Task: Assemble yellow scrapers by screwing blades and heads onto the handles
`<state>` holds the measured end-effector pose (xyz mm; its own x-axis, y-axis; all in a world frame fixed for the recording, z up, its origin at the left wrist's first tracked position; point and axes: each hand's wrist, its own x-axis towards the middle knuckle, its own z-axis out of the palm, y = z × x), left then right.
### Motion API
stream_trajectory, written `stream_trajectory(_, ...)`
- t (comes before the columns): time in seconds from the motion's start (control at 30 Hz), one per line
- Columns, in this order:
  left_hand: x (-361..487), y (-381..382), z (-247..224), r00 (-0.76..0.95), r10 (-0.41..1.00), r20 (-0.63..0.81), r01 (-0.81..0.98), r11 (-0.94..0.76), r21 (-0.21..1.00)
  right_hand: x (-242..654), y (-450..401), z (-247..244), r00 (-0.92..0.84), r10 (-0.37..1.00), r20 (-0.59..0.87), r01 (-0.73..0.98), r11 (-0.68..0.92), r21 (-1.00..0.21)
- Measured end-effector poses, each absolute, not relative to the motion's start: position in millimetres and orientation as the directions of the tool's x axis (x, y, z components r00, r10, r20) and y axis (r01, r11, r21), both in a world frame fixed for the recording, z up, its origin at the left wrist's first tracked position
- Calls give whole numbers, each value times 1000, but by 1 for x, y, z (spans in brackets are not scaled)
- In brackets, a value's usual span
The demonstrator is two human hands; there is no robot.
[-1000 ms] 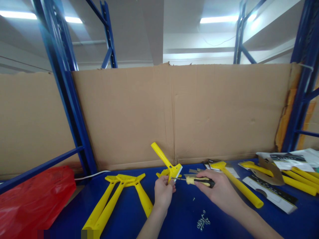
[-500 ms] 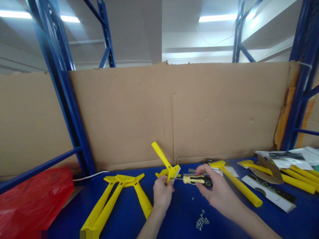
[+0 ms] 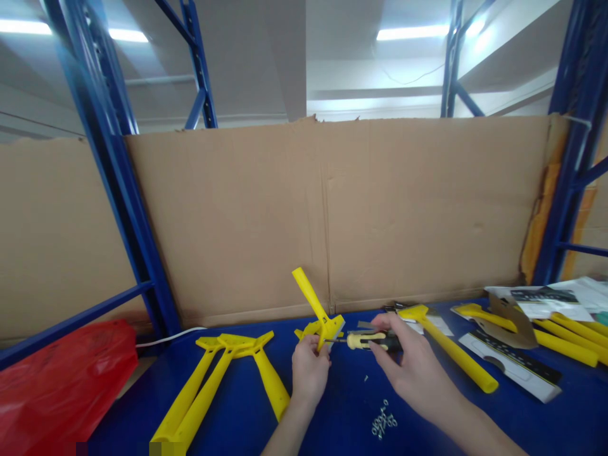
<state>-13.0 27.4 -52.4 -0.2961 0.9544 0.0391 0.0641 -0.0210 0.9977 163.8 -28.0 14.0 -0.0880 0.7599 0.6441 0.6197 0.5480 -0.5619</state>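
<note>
A yellow scraper (image 3: 310, 292) with a pale blade along its head is held near the centre, its handle tilted up to the left. My left hand (image 3: 310, 368) is closed around the scraper's head. My right hand (image 3: 403, 361) grips a screwdriver (image 3: 363, 341) with a cream and black handle. The screwdriver's shaft points left, and its tip meets the scraper head beside my left fingers. Small screws and nuts (image 3: 384, 420) lie in a pile below my right hand, with one loose screw (image 3: 366, 378) above them.
Several yellow scrapers (image 3: 204, 392) lie at the left, near a red plastic bag (image 3: 66, 386). At the right are another yellow scraper (image 3: 458, 356), a black and white box (image 3: 510, 366) and more yellow handles (image 3: 565, 348). Cardboard (image 3: 247, 221) stands behind the blue table (image 3: 332, 424).
The view has shifted slightly. My right fingers have shifted a little around the screwdriver handle, while its tip stays at the scraper head. My left hand keeps its hold.
</note>
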Motion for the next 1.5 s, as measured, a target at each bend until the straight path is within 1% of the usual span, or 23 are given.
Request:
stream_trajectory(0.13, -12, 27, -53, -274, 957, 92, 95, -68, 993, 166, -25, 16, -28, 798, 602, 682, 455, -572)
stream_trajectory(0.2, -12, 27, -52, -283, 955, 87, 98, -61, 993, 167, -26, 17, -25, 806, 591, 700, 436, -565)
stream_trajectory(0.37, -13, 27, -52, -310, 950, 41, 66, -22, 998, 167, -28, 18, -97, 766, 636, 643, 536, -547)
stream_trajectory(0.57, -12, 27, -53, -308, 950, 56, 78, -33, 996, 165, -29, 17, -34, 809, 587, 689, 444, -572)
stream_trajectory(0.67, -12, 28, -53, -318, 948, 25, 67, -4, 998, 166, -32, 17, -64, 794, 605, 659, 489, -572)
stream_trajectory(0.73, -13, 29, -54, -307, 951, 33, 89, -6, 996, 166, -32, 16, -88, 794, 601, 635, 510, -580)
stream_trajectory(0.93, -14, 30, -58, -288, 954, 84, 213, -22, 977, 166, -28, 15, -35, 804, 593, 704, 441, -556)
stream_trajectory(1.03, -15, 31, -60, -288, 955, 66, 222, -1, 975, 166, -30, 17, -66, 770, 635, 678, 501, -538)
stream_trajectory(1.1, -15, 32, -61, -281, 957, 71, 229, -5, 973, 167, -31, 17, -102, 765, 636, 644, 538, -544)
stream_trajectory(1.2, -16, 32, -62, -286, 952, 106, 255, -30, 966, 167, -31, 16, -89, 795, 600, 672, 492, -554)
stream_trajectory(1.3, -16, 33, -60, -292, 952, 94, 235, -24, 972, 167, -30, 15, -75, 809, 583, 721, 448, -529)
stream_trajectory(1.4, -15, 32, -58, -299, 953, 55, 188, 2, 982, 167, -31, 16, -126, 798, 589, 686, 499, -530)
stream_trajectory(1.5, -15, 31, -57, -301, 952, 56, 181, -1, 984, 166, -33, 18, -183, 784, 593, 645, 551, -529)
